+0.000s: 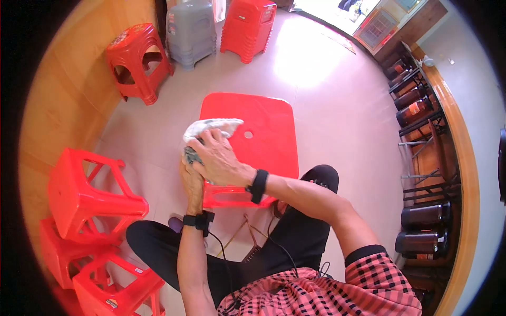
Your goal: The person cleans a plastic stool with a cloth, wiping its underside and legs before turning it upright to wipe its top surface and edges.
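A red plastic stool (271, 113) with a round hole in its seat stands upright before me, between my knees. A crumpled white and grey cloth (213, 124) lies over the near left edge of the seat. My right hand (219, 158) is closed on the cloth from above, fingers bent and pointing to the upper left. Just below and left of it, my left hand (191, 176) grips the cloth at the stool's side; its fingers are partly hidden by the cloth and the right hand. Both wrists wear black straps.
Several red stools (95, 205) lie tipped at my left. Beyond are a red stool stack (139, 63), a grey stack (191, 34) and another red stack (247, 29). Dark containers (426, 215) and folding frames line the right wall. A cable hangs from my left wrist.
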`<state>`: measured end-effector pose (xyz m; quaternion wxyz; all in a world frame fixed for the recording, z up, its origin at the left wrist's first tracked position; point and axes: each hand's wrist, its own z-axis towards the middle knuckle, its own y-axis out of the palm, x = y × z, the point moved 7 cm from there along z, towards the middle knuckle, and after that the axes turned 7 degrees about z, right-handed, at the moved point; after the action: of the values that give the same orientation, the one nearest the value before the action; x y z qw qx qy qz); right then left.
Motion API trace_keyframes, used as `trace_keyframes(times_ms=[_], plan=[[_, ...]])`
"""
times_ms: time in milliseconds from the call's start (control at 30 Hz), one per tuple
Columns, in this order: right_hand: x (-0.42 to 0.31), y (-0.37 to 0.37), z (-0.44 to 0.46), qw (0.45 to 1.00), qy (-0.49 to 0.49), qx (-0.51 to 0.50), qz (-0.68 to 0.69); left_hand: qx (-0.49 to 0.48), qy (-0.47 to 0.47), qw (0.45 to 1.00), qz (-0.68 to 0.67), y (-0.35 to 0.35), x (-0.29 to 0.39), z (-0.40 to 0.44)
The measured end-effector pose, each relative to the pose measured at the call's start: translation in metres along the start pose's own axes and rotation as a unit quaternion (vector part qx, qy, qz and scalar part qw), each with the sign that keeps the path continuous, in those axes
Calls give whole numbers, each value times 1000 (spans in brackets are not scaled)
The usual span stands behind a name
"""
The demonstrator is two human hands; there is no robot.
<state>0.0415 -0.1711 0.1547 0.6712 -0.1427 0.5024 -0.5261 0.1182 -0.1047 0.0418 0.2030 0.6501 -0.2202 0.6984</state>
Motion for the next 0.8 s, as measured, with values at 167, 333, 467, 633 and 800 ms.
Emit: trace_keyframes(times_ms=[167, 333, 467, 633, 800], plan=[[34, 24, 63, 997, -58, -35, -34, 36, 118, 992, 40, -3, 20, 3], [88, 5, 103, 996, -16, -16, -85, 30, -53, 997, 48, 1, 16, -2], [157, -36, 102, 975, 152, 6, -161, 15, -54, 997, 46, 1, 3, 1], [207, -98, 59, 926, 308, -96, -198, 7, -19, 999, 42, 2, -6, 6], [194, -147, -5, 919, 311, -74, -229, 7, -9, 1000, 28, 4, 2, 8]])
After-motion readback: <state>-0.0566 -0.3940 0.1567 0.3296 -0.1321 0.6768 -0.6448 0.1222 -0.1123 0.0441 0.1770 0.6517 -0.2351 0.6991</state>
